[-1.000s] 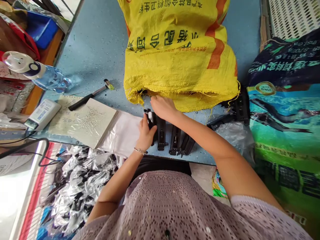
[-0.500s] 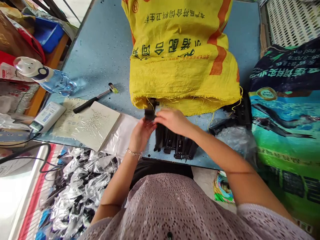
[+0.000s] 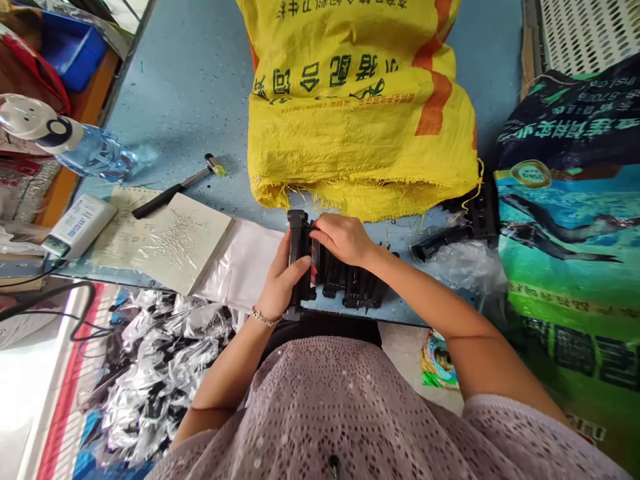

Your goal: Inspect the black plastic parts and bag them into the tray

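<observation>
At the far left of the table (image 3: 175,57) stands a clear bottle (image 3: 97,152), tilted in my view, with a white box (image 3: 80,225) nearer to me. Below the table's near left edge I note a heap of plastic-wrapped black pieces (image 3: 155,373). Moving right: a hammer (image 3: 173,191), its head pointing far and right; a pale board (image 3: 189,243) with small bits scattered on it; and flat white bags (image 3: 243,263), partly under the board.

My left hand (image 3: 285,280) is closed around a black part (image 3: 298,233), thumb across its face. The part is directly in front of me, its long axis running near to far, its near end at the table's near edge. The left hand is on its left side and has the fuller hold.

My right hand (image 3: 345,239) comes in from the right, fingers bent together at the part's far right side; I cannot tell whether they pinch it or only touch it.

Under and near the right hand lies a row of black parts (image 3: 356,287). Beyond is a yellow sack (image 3: 360,133), mouth towards me. Further right: a crumpled clear bag (image 3: 465,267), then a blue-green sack (image 3: 570,220).
</observation>
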### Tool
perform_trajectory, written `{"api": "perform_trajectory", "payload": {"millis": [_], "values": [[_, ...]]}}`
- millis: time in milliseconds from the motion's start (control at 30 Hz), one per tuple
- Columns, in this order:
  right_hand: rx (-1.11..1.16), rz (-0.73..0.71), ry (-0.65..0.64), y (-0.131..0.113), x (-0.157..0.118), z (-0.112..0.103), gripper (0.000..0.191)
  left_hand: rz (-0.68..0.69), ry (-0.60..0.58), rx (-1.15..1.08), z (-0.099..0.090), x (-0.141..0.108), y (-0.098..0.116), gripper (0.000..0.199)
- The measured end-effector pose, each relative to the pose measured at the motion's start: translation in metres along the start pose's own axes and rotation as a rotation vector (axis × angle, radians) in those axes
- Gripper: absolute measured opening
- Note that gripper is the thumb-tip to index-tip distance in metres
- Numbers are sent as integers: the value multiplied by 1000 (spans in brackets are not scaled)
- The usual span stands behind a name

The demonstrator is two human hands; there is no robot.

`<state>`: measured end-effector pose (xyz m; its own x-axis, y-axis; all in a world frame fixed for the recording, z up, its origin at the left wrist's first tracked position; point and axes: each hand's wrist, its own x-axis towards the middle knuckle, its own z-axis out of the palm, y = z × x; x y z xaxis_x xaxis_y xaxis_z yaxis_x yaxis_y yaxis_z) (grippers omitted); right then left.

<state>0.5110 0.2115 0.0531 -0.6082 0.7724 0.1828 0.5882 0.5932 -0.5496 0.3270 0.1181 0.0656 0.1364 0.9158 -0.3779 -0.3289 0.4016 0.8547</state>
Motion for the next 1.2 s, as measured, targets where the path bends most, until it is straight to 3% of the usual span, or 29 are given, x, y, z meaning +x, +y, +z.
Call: {"api": "perform_trajectory", "payload": {"millis": [100, 267, 400, 533, 600, 667, 800, 900, 967, 1067, 1133, 1200], "values": [[144, 118, -64, -19, -11, -1, 48, 37, 84, -19, -3, 2, -1, 57], [74, -127, -86, -56, -57, 20, 41, 61, 123, -42, -3, 6, 4, 38], [161, 61, -73, -67, -96, 31, 40, 58, 130, -24, -3, 8, 2, 45], [-118, 438, 164, -62, -137, 17, 30, -67, 60, 35, -16, 17, -11, 53], [-232, 555, 220, -54, -149, 14, 50, -162, 48, 14, -19, 27, -23, 50], [-225, 555, 178, -40, -149, 18, 65, -221, 68, -69, -15, 40, -37, 49], [-142, 493, 109, 0, -124, 17, 60, -197, 69, -273, 5, 59, -58, 51], [-104, 467, 194, 4, -109, 2, 51, -105, 124, -284, 16, 54, -63, 50], [20, 476, 258, -14, -105, -3, 46, 19, 212, -242, 22, 40, -62, 50], [437, 462, 73, -53, -105, 6, 58, 189, 239, -112, 22, 14, -56, 50], [730, 492, -61, -67, -105, 20, 62, 289, 181, 103, 9, -1, -51, 48], [951, 582, -76, -67, -105, 33, 56, 394, 183, 444, -15, -14, -44, 46]]}}
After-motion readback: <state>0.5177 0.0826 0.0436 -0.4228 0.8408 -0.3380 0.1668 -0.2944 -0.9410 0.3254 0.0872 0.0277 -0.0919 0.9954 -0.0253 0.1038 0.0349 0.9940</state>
